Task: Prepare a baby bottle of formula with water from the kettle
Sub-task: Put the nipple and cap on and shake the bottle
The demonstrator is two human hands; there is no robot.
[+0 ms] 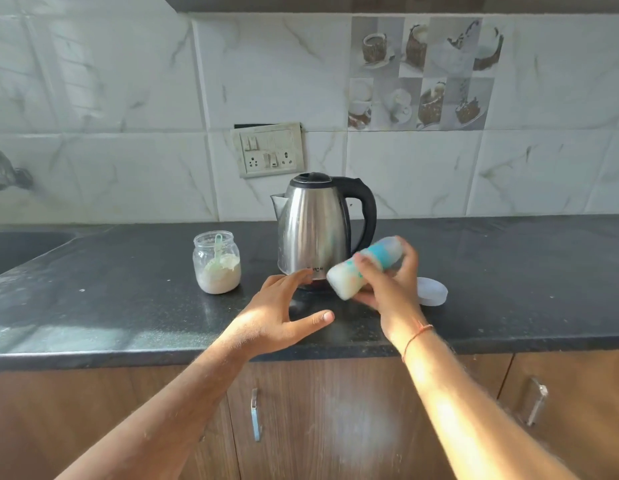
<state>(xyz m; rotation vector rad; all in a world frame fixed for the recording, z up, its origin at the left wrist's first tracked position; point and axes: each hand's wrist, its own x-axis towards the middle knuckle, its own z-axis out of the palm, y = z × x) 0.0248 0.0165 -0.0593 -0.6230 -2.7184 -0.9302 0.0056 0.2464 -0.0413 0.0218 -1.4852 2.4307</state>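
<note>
My right hand grips a baby bottle with a teal ring, tilted almost sideways and blurred, white liquid at its lower left end. It hangs over the dark counter just in front of the steel kettle, which stands shut with its black handle to the right. My left hand hovers over the counter with fingers spread, holding nothing, fingertips close to the kettle's base. A glass jar of white powder with a scoop inside stands left of the kettle.
A white lid lies on the counter behind my right hand. A sink and tap are at the far left. A wall socket panel sits above the kettle. Wooden cabinet doors run below the counter edge.
</note>
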